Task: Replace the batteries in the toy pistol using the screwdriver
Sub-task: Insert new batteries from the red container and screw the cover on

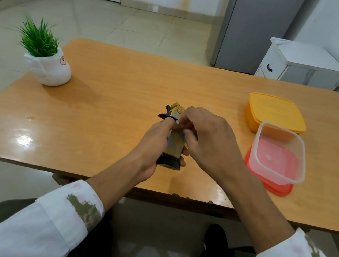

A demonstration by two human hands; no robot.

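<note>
Where your white sleeves (54,221) end, both bare forearms reach over the near edge of the table (108,87), a glossy orange-brown wood-look top. Your left hand (152,145) is wrapped closed around the grip of the toy pistol (174,142), holding it over the middle of the table with its black base toward you and the muzzle end pointing away. The toy is a worn mustard yellow with black parts at the base and rear. Your right hand (209,139) is curled over the top of the grip, thumb and fingertips pinched together on something small and pale; what it is cannot be told.

To your right stands a clear plastic tub (280,154), square with rounded corners, resting on a red lid (275,185). It looks empty apart from a faint pale spot on its floor. Just beyond it and touching sits an orange tub (275,114) with its matching lid shut, so its contents are hidden.

On the far left corner stands a white ceramic pot (49,69) with a moulded wing shape on its side and a small round red emblem, too small to read, holding spiky green artificial grass (39,39). Beyond the table are a pale tiled floor (123,23) and a white cabinet (303,64) with a dark handle.
</note>
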